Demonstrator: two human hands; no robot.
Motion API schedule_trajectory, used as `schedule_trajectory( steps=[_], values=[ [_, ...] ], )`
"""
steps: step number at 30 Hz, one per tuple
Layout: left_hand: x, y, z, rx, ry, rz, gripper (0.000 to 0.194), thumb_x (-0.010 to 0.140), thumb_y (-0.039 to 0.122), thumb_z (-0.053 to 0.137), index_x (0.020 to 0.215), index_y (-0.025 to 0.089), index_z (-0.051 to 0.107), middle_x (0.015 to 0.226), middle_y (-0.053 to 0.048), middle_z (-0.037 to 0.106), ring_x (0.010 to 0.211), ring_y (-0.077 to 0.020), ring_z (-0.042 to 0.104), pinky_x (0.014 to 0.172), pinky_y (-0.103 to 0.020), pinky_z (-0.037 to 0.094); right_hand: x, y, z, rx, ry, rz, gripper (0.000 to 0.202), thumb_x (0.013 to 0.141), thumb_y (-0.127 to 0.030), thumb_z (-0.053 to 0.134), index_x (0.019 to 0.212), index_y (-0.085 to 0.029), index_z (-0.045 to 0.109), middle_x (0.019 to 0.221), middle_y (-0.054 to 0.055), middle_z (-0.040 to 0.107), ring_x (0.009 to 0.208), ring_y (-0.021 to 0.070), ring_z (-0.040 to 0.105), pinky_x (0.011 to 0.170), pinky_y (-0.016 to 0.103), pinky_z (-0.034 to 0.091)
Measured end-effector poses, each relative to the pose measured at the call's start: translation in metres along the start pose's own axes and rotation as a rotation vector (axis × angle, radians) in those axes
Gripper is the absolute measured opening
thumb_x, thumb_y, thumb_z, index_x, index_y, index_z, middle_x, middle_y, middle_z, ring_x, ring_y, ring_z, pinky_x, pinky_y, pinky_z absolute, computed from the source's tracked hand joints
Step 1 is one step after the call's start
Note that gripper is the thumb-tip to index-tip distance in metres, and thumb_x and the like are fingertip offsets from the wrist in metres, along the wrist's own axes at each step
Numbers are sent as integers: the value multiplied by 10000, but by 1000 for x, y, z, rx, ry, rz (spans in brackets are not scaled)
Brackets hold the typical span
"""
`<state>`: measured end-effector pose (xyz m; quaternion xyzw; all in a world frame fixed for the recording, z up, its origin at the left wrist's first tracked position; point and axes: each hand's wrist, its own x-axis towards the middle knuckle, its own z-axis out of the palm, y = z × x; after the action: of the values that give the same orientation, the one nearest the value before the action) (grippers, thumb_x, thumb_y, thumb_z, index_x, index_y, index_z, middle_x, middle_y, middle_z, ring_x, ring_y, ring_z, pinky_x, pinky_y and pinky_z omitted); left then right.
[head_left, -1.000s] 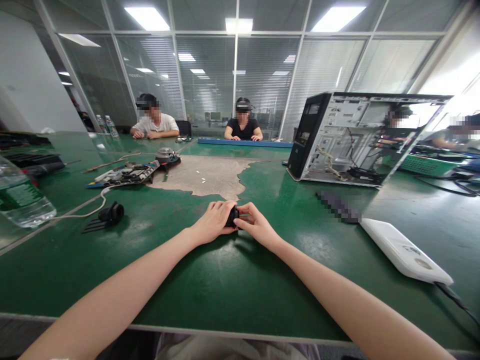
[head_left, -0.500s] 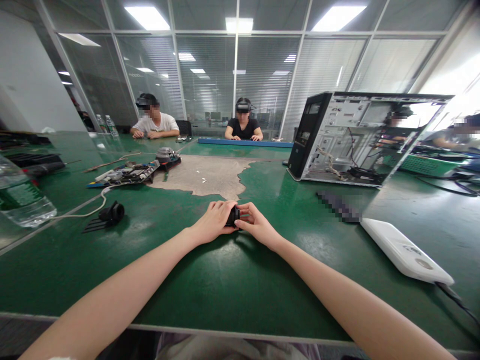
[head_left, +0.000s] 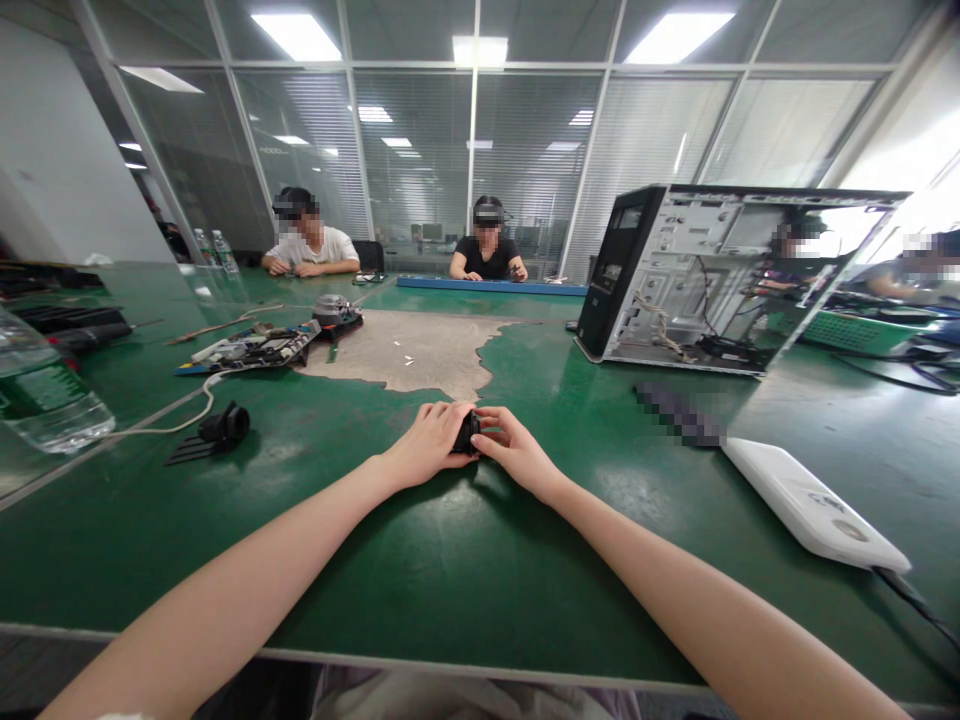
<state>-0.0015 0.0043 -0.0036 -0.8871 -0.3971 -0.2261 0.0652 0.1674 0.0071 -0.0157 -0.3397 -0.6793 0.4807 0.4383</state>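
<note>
A small black part (head_left: 465, 434) is held between both hands over the green table (head_left: 420, 590), near the middle of the view. My left hand (head_left: 427, 445) wraps round its left side and covers much of it. On its right side, my right hand (head_left: 510, 447) grips it with the thumb and fingers. What exactly the part is cannot be made out. Beyond the hands lies a bare beige patch (head_left: 420, 350) of the table top with small white scraps on it.
On the left stand a water bottle (head_left: 49, 390), a black part with prongs (head_left: 225, 425) and a circuit board (head_left: 251, 350) with a cable. An open computer case (head_left: 622, 270) and a white power bank (head_left: 817, 505) are on the right. Two people sit across the table.
My hands and the black part have hardly moved. Across the table, the person in black has raised one hand slightly.
</note>
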Motion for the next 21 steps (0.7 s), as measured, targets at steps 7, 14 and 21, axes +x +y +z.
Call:
schedule_trajectory(
  steps=[7, 14, 21],
  values=[
    [-1, 1, -1, 4, 0, 3, 567, 730, 367, 540, 1188, 173, 270, 1183, -109, 437, 1027, -253, 424, 846, -403, 316, -1, -4, 0, 46, -37, -30, 291, 660, -260, 614, 894, -209, 449, 912, 16, 514, 842, 137, 538, 765, 331, 459],
    [-1, 1, 0, -13, 13, 3, 574, 727, 375, 544, 1190, 173, 271, 1182, -110, 437, 1035, -251, 423, 844, -404, 323, -2, -4, 2, 37, -16, -46, 232, 689, -281, 578, 864, -209, 444, 908, 6, 486, 759, 108, 536, 692, 284, 476],
    [0, 0, 0, 9, -3, -2, 589, 714, 353, 560, 1189, 161, 270, 1176, -114, 440, 1024, -254, 424, 846, -400, 318, -1, -4, 0, -1, -14, 13, 347, 687, -269, 578, 1003, -200, 452, 945, 42, 496, 826, 144, 542, 744, 337, 459]
  ],
)
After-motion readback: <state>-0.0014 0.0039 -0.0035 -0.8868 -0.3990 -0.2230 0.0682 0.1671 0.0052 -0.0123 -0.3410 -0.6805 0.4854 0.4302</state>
